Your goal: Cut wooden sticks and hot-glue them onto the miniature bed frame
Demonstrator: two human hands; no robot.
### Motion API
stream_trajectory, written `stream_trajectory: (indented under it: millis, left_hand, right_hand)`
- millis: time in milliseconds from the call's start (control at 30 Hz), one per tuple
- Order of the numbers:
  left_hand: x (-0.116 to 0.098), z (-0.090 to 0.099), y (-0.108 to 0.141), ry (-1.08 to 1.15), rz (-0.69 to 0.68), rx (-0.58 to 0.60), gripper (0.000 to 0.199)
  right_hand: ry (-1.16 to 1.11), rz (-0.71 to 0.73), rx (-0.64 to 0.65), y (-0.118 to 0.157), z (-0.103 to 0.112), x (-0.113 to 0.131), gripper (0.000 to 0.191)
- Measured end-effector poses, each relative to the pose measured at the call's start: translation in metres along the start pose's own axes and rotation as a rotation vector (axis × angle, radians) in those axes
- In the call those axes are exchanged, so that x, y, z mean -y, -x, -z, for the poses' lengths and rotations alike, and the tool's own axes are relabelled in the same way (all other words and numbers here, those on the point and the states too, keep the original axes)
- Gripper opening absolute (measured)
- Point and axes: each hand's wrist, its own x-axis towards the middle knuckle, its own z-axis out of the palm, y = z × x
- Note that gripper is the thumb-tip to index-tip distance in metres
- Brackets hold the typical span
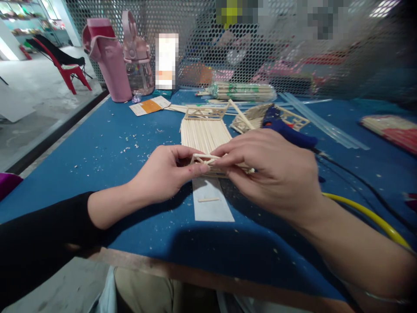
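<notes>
A model of thin pale wooden sticks [205, 132] lies on the blue table, with a flat slatted deck and a railing-like frame at its far end. At its near end, my left hand [166, 171] pinches a small stick frame between thumb and fingers. My right hand [267, 169] closes its fingertips on the same frame from the right. Under and in front of the frame is a white paper strip [213, 211] with one short stick [209, 200] on it.
A blue glue gun [289, 130] with a black cord lies at the right, beside another stick structure [252, 117]. Behind stand a pink bottle [112, 65], a clear bottle [140, 74] and bagged sticks [243, 91]. A yellow cable [368, 213] runs right.
</notes>
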Motion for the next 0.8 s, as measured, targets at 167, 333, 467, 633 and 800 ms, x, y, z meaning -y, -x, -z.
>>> stream_trajectory:
  millis: [167,333,467,633,800]
  left_hand:
    - [-0.0015,-0.0007,0.0006,-0.034,0.004,-0.017,0.025]
    - [-0.0031,-0.0019,0.0008,-0.046,-0.002,-0.031,0.024]
    - [-0.0023,-0.0017,0.0009,-0.047,-0.002,-0.026,0.025]
    - [-0.0012,-0.0014,0.0004,-0.051,-0.017,-0.018,0.025]
    - [-0.0009,-0.0023,0.0006,-0.044,-0.025,-0.037,0.022]
  right_hand:
    - [-0.009,-0.043,-0.004,-0.0010,0.0010,0.0027,0.014]
    - [-0.009,0.045,0.021,-0.0013,0.0015,-0.0001,0.009]
    - [0.016,0.084,0.002,-0.0014,0.0014,-0.0011,0.008]
    - [-0.047,-0.035,-0.021,-0.0027,0.0014,0.0026,0.016]
    - [-0.082,-0.157,-0.021,-0.0039,0.0020,0.0062,0.020]
